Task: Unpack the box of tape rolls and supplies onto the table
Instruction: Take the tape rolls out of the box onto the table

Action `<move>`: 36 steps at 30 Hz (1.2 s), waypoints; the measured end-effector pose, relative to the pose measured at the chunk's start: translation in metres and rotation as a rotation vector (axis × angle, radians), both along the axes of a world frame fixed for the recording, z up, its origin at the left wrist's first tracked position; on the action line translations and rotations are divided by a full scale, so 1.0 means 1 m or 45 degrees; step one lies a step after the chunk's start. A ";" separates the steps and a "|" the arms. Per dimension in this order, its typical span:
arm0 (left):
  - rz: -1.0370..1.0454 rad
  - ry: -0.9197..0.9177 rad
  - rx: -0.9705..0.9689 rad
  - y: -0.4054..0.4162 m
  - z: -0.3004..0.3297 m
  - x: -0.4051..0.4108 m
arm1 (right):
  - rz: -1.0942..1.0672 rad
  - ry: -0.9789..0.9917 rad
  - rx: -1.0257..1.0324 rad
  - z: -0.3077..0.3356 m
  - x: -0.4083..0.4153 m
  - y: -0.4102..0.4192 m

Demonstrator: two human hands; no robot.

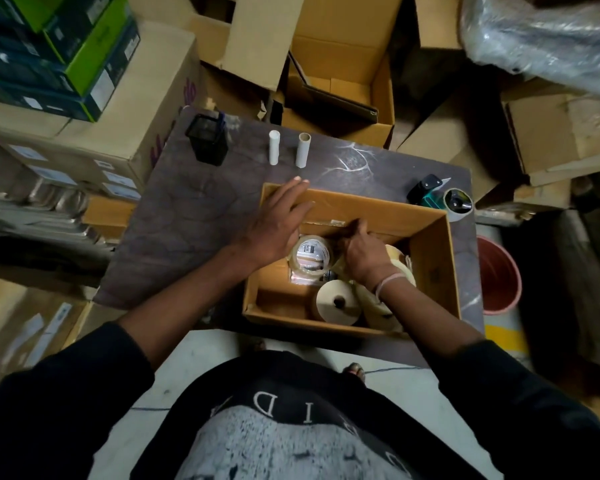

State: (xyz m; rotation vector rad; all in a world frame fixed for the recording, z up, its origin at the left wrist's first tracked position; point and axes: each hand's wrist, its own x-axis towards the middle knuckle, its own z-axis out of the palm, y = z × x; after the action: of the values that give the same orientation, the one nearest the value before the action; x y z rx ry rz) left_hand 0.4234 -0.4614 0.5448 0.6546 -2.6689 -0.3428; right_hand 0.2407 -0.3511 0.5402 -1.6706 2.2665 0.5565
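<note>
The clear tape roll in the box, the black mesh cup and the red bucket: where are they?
Clear tape roll [311, 253]: head view, on its labelled core.
Black mesh cup [207, 140]: head view, on its side wall.
Red bucket [498, 275]: head view, on its inner wall.

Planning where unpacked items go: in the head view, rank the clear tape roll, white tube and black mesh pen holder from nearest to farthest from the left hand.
From the left hand:
1. Clear tape roll, in the box, beside it.
2. White tube, upright, beyond the box.
3. Black mesh pen holder, far-left table corner.
</note>
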 end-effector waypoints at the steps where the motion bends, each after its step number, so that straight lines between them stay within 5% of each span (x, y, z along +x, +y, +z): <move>1: 0.004 0.027 0.026 -0.001 0.000 0.000 | -0.008 -0.019 0.000 -0.002 -0.001 -0.001; 7: -0.037 0.180 0.013 -0.002 0.012 0.000 | -0.099 -0.375 -0.121 0.023 -0.022 0.005; 12: -0.401 0.060 0.478 -0.010 0.022 -0.003 | -0.350 -1.046 -0.517 0.056 -0.050 0.030; 16: -0.525 0.031 0.715 -0.011 0.043 -0.005 | -0.384 -1.379 -0.487 0.090 -0.061 0.045; 29: -0.360 0.178 0.801 -0.039 0.092 0.034 | -0.677 -2.177 -0.451 0.090 -0.024 0.010; 36: -0.189 0.206 0.560 -0.069 0.102 0.076 | -0.489 -2.261 -0.465 0.107 0.016 -0.035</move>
State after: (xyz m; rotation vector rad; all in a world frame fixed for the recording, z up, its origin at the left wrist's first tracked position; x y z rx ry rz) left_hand 0.4995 -0.5307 0.6466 0.5217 -2.5054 -0.9989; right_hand 0.2570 -0.3862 0.6475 -0.8855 1.1305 -1.0853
